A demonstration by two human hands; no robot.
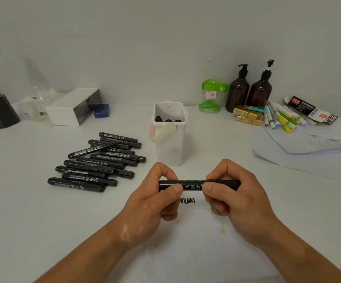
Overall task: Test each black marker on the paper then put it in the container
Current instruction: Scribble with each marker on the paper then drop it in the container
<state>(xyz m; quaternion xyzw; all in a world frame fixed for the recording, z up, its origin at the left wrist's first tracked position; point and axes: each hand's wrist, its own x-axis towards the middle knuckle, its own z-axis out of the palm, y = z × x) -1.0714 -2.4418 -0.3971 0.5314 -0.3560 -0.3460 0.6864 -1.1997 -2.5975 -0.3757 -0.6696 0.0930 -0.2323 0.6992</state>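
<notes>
On the desk (22,211), the pile of markers (96,162) lies left of the container (170,148), which stands behind the paper (196,252) and holds several more markers (168,120), with two pump bottles (238,92) farther back on its right.

A plain pale wall (165,37) fills the upper half of the view. Below it a white tabletop (22,221) runs across the whole width and touches the wall at the back. The light is soft and even, and the shadows are weak. Along the wall, at the left, lies a white box (63,113) with a small blue box (101,110) just beside it. At the right two brown bottles (238,92) stand upright, side by side, near a green package (211,94).
</notes>
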